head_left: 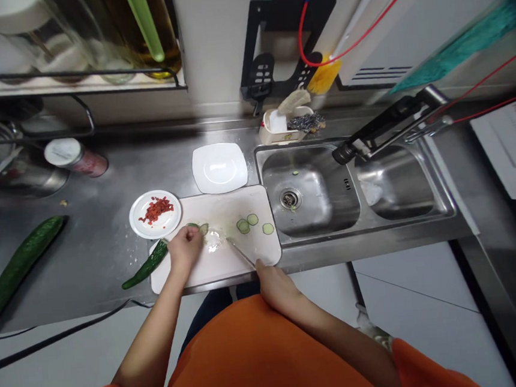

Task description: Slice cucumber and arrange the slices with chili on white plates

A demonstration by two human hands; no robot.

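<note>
A white cutting board (228, 268) with a dark rim lies on the steel counter in front of me. On its left half my left hand (187, 246) is closed, fingertips pinched at a cucumber slice (204, 229). Part of what it grips is hidden by the fingers. Several loose cucumber slices (252, 219) lie on the right half. A dark green cucumber piece (147, 267) rests across the board's left edge, beside my left wrist. My right hand (275, 282) is wrapped around a knife (241, 253), its blade slanting up and left over the wet board.
Behind the board stand a small plate (134, 219) of chopped red pieces and a white square plate (219, 168). A whole cucumber (16, 272) lies far left, near a pink-labelled container (76, 157). To the right is a double sink (315, 227) with a black faucet (387, 125).
</note>
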